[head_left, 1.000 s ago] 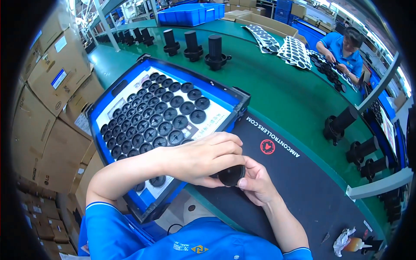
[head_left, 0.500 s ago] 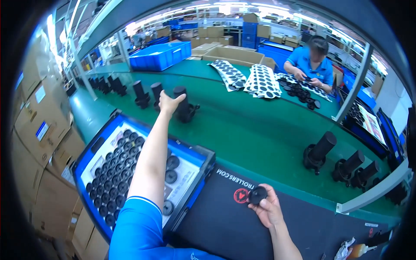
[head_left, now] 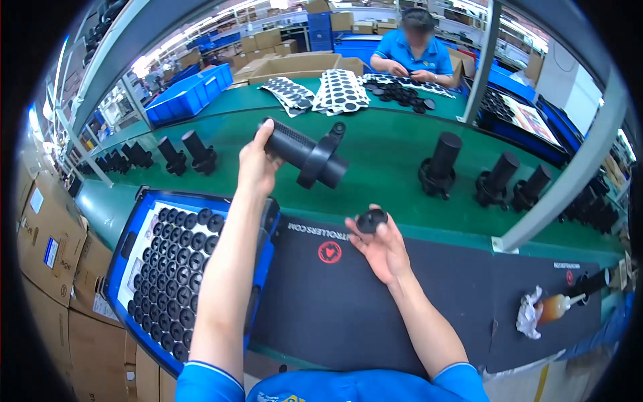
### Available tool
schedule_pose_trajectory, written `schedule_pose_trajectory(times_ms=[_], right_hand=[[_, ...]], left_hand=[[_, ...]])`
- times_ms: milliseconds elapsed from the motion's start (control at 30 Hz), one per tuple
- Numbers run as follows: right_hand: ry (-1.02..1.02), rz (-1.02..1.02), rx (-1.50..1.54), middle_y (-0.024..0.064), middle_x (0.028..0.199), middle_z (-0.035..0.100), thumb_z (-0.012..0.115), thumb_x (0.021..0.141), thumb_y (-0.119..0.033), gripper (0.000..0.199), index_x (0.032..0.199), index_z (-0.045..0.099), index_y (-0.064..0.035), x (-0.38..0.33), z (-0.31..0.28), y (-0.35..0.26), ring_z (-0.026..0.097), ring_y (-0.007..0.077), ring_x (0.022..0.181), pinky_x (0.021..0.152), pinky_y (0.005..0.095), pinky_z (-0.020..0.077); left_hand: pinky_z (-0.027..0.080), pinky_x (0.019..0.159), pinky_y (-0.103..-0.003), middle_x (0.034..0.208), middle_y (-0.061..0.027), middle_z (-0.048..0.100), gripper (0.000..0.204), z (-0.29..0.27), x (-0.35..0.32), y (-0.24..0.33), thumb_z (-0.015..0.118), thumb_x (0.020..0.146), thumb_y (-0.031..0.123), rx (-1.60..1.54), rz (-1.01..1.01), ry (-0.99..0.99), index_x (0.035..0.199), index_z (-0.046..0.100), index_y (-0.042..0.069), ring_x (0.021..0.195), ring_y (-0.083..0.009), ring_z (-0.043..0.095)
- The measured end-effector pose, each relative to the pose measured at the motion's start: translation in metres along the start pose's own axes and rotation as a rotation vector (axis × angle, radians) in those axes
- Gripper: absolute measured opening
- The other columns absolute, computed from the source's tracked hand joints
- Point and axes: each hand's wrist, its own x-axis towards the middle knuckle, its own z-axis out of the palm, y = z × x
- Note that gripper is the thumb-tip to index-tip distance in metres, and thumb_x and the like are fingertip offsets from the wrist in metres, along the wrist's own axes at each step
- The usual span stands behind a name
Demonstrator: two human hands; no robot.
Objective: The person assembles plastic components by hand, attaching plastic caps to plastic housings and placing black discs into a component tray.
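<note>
My left hand (head_left: 258,164) grips a black cylindrical housing (head_left: 289,145) by its ribbed end. Tilted above the green bench, this part has a collar with a small lug and a narrower open end pointing toward lower right. Lower and to the right, my right hand (head_left: 385,251) pinches a round black cap (head_left: 370,220) between thumb and fingers, over the far edge of a black mat (head_left: 321,301). The housing and the cap are apart.
A blue tray (head_left: 263,261) of black round caps lies left. Similar black housings (head_left: 442,164) line the green belt on both sides. A glue bottle (head_left: 554,308) and crumpled tissue (head_left: 529,313) lie right. Opposite, a person (head_left: 416,50) handles black discs beside sticker sheets (head_left: 340,92).
My left hand has lifted a housing off the green surface and brought it right, tilting it. My right hand, still holding the cap, has risen toward it. The view has swung right.
</note>
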Motion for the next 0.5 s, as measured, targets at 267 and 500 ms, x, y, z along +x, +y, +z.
schedule_pose_trajectory(times_ms=[267, 500], right_hand=[[-0.057, -0.169, 0.008, 0.0178, 0.111, 0.054, 0.065, 0.078, -0.016, 0.055, 0.126, 0.039, -0.0085, -0.037, 0.006, -0.025, 0.052, 0.0357, 0.109, 0.091, 0.0378, 0.0451], [-0.053, -0.129, -0.069, 0.0181, 0.112, 0.054, 0.067, 0.077, -0.016, 0.057, 0.126, 0.039, -0.0072, -0.061, 0.004, -0.032, 0.052, 0.0363, 0.111, 0.090, 0.0374, 0.0461]], left_hand=[[0.045, 0.080, -0.036, 0.093, -0.0140, 0.056, 0.044, 0.011, -0.088, -0.059, 0.063, 0.080, 0.032, -0.362, -0.205, -0.055, 0.106, 0.049, 0.000, 0.088, -0.0237, 0.057], [0.046, 0.081, -0.038, 0.091, -0.0136, 0.056, 0.041, 0.017, -0.105, -0.084, 0.063, 0.080, 0.032, -0.635, -0.262, -0.009, 0.106, 0.048, 0.003, 0.087, -0.0235, 0.058]])
